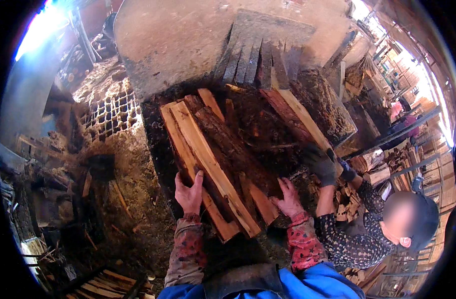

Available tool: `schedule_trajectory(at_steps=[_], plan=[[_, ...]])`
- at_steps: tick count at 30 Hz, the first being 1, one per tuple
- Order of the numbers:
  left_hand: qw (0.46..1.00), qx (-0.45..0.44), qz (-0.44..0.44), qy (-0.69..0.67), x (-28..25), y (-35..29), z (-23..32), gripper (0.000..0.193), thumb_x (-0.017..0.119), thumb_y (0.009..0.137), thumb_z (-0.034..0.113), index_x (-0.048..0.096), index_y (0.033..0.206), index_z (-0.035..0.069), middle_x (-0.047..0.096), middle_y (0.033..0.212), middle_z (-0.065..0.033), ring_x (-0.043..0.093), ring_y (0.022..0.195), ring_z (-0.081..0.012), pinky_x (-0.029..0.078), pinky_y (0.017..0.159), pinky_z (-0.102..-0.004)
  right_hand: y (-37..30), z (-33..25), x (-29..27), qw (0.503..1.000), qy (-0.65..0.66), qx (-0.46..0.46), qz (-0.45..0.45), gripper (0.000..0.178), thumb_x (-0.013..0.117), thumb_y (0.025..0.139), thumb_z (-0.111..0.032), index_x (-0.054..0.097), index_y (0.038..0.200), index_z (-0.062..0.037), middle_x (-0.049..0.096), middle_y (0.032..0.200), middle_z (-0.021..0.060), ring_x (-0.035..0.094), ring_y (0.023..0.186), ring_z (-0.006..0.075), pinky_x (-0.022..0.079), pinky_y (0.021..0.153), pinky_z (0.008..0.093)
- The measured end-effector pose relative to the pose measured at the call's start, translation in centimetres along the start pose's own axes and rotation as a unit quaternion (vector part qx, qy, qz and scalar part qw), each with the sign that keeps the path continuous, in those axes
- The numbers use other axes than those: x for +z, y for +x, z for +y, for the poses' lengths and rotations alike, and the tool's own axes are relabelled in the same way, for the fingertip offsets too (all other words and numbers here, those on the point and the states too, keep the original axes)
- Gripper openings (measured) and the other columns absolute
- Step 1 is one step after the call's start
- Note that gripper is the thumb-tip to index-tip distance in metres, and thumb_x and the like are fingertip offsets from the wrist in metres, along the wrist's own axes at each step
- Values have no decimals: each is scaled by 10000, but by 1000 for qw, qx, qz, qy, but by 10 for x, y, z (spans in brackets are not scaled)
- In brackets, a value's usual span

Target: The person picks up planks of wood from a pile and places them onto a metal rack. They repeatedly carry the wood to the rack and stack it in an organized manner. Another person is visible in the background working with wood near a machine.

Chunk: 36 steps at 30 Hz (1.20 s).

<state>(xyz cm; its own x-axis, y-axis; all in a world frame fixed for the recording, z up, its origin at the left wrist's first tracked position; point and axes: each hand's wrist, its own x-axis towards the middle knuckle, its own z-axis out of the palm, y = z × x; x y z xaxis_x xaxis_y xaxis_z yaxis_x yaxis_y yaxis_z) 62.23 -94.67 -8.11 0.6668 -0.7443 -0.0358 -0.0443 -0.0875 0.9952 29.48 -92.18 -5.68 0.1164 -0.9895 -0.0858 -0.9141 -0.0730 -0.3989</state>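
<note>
Two long pale split planks lie side by side, slanting down towards me. My left hand (pixel 189 193) grips the left plank (pixel 177 134) at its outer edge, thumb over the top and fingers at the side. The other plank (pixel 215 167) lies just right of it. My right hand (pixel 288 197) is open, fingers apart, its thumb at the near end of a reddish wood piece (pixel 262 202). Dark bark-covered wood (pixel 220 132) lies between the planks and that piece. Both my sleeves are red and patterned.
At the right, a co-worker's gloved hands (pixel 321 167) are at a long bark-edged slab (pixel 305 117). A notched metal plate (pixel 262 45) stands at the far side of the dark work surface. Split wood (pixel 350 204) is piled beside the co-worker. A metal grid (pixel 111 114) lies at left.
</note>
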Motion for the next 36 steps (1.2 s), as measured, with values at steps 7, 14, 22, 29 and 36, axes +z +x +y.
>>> schedule_trajectory(at_steps=[7,14,22,29,36], plan=[[1000,18,8,3,-4,5,-22,583,798,760,317,557,1171,-19,690,996,-101,652,901,-163,507,813,-305,1,-12,-19,997,16,29,-72,910,819,677,-349,378,1422,-68,464,1347,226,433,1270,371,382,1048,414],[998,45,3,-46,-4,7,-30,580,790,769,327,558,1169,-24,686,1007,-127,650,928,-191,498,832,-319,3,-61,-23,963,265,3,-37,799,823,690,-310,476,1324,31,546,1269,197,538,1174,302,418,1003,347],[999,22,0,24,-5,5,-6,597,787,774,330,554,1172,-49,682,1001,-125,634,919,-169,494,830,-308,44,-88,-5,979,162,-122,-4,484,767,752,-346,630,1045,13,574,900,184,579,875,341,484,772,414],[998,50,-11,-29,-3,6,-27,547,786,791,296,564,1157,-45,674,1023,-104,612,922,-148,484,839,-293,59,81,-45,964,-131,92,211,784,726,772,-330,380,1406,-26,372,1389,238,376,1261,408,341,1050,482],[993,19,-18,-117,-2,4,-19,514,777,808,262,561,1155,-51,666,1024,-90,595,920,-132,476,842,-280,62,159,-52,966,-124,222,37,716,672,804,-183,361,1444,-262,513,1246,182,525,1125,392,422,916,515]])
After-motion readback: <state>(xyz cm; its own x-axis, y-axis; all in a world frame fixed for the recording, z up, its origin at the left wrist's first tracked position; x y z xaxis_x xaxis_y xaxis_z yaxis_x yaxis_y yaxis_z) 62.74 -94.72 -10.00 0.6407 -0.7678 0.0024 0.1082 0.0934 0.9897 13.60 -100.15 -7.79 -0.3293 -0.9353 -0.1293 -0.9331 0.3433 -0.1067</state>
